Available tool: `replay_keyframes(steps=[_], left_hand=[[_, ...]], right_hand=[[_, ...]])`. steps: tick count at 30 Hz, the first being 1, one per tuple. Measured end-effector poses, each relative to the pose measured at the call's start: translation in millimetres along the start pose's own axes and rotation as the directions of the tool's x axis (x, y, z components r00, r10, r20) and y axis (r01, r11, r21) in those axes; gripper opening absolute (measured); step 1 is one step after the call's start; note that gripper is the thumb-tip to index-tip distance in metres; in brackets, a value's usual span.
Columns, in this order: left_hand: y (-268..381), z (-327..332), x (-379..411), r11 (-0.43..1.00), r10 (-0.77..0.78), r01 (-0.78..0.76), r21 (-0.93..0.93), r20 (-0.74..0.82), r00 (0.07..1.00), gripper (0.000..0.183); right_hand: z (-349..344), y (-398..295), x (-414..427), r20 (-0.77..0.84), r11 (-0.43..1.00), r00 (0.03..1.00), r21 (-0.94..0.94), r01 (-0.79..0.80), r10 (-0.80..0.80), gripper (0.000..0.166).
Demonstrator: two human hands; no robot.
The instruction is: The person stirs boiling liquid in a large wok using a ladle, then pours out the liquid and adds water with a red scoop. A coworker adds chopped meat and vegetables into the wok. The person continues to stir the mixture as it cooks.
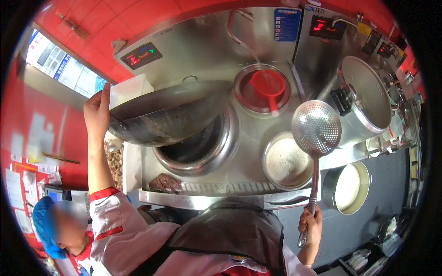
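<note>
My left hand (98, 112) grips the near-left ear of a large dark wok (169, 119), thumb pointing up. The wok is tilted above the round steel burner ring (230, 134), and its far side reaches towards the back of the stove. In my right hand (310, 219) is the long handle of a perforated steel skimmer (316, 127). Its round bowl is held up beside a tall stockpot (362, 93) and partly over a metal basin of cloudy liquid (286, 158). Whether the wok holds anything cannot be seen.
Water runs from a faucet (238, 39) into a red plastic ladle (267, 82) over a metal bowl (241, 93). A dark red cloth-like lump (165, 183) lies near the stove's front edge. A pot of pale liquid (350, 189) stands lower right. A person in a blue cap (45, 224) is at left.
</note>
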State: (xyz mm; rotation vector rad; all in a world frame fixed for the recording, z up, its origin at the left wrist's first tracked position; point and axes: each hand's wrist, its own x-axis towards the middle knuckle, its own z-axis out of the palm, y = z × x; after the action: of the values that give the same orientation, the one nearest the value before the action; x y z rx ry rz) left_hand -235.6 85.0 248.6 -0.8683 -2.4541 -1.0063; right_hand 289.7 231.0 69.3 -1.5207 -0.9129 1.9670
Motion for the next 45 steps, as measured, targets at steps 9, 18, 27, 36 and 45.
replay_keyframes(steps=[9, 18, 27, 36, 45], left_hand=[[8.8, 3.9, 11.1, 0.999, 0.046, -0.047, -0.026, -0.011, 0.999, 0.050], [-22.6, 8.2, 25.3, 0.991, 0.134, -0.134, 0.010, 0.021, 0.991, 0.048], [-44.2, 6.4, 42.8, 0.990, 0.129, -0.128, -0.052, 0.007, 0.992, 0.049], [-29.1, 9.0, 43.2, 1.000, 0.019, -0.017, -0.021, 0.072, 0.997, 0.055], [-32.7, 17.2, 56.7, 0.997, 0.064, -0.068, 0.031, 0.092, 0.994, 0.051]], right_hand=[[-2.3, 0.8, -3.0, 0.014, 1.000, 1.000, -0.016, 0.009, -0.009, 0.011], [-5.3, -6.1, -6.4, 0.037, 0.999, 0.999, -0.001, 0.038, -0.038, 0.009], [-4.8, -10.5, -10.0, 0.002, 0.999, 1.000, -0.036, 0.014, -0.014, 0.013], [1.1, -6.7, -12.7, -0.065, 0.995, 0.996, -0.093, 0.048, -0.054, 0.023], [6.4, -10.3, -11.4, -0.038, 0.991, 0.996, -0.107, 0.076, -0.080, 0.023]])
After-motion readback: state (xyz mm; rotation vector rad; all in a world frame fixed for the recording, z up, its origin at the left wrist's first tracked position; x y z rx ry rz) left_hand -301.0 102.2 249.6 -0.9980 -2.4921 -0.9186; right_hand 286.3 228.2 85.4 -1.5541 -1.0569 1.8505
